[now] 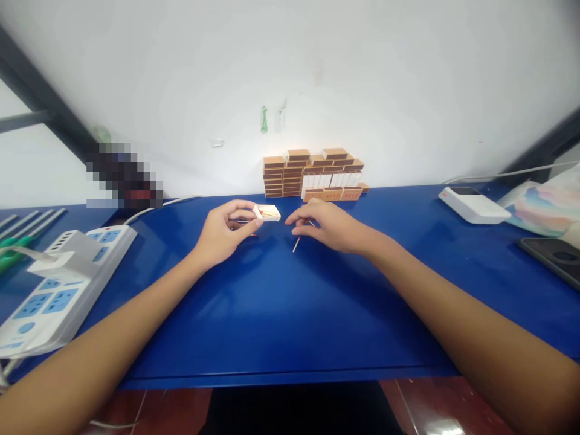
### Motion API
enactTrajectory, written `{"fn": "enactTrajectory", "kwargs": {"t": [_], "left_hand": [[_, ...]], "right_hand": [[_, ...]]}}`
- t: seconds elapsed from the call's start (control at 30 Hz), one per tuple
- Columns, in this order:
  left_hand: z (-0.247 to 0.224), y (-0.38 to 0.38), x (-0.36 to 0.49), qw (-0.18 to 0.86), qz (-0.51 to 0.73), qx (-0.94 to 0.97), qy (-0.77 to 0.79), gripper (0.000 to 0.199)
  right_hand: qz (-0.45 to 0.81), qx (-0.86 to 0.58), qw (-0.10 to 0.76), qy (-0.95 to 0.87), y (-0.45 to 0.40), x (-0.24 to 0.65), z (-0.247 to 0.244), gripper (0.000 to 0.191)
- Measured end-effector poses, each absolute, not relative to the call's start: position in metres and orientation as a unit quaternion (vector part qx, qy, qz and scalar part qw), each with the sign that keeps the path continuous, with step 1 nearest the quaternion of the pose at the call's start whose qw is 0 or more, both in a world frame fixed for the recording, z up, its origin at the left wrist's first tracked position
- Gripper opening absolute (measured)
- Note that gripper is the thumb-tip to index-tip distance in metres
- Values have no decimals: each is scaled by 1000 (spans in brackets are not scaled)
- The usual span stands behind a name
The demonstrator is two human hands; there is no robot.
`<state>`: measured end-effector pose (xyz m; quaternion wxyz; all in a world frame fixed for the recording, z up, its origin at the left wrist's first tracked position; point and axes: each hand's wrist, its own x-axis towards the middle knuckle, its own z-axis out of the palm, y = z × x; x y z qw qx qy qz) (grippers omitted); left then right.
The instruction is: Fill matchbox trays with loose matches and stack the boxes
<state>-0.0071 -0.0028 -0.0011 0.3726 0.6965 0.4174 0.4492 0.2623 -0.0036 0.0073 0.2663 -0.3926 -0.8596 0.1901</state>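
My left hand (pixel 226 232) is closed on a small white matchbox tray (pixel 268 212), held between thumb and fingers just above the table. Some matchsticks (pixel 270 214) show inside the tray. Beneath those fingers, a few thin sticks are partly hidden. To the right, my right hand (pixel 328 225) hovers low over the table, fingers bent and a little apart, with nothing visible between the tips. A single red-tipped match (pixel 296 244) lies just below its thumb. Another match seems to be partly covered by that hand.
Against the wall stands a stack of brown and white matchboxes (pixel 283 175). On the left are a power strip (pixel 58 296) with a white charger plugged in and green-handled tools (pixel 27 238). A white device (pixel 473 205), a phone (pixel 555 257) and a plastic bag (pixel 544 199) lie on the right.
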Motion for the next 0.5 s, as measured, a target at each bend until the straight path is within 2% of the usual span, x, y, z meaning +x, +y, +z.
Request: {"fn": "enactTrajectory", "kwargs": {"t": [0.13, 0.5], "left_hand": [[-2, -3, -7, 372, 450, 697, 415, 44], [-2, -4, -6, 365, 447, 706, 411, 45]], "right_hand": [[206, -351, 216, -888, -7, 262, 7, 14], [212, -342, 180, -898, -7, 266, 9, 11]]}}
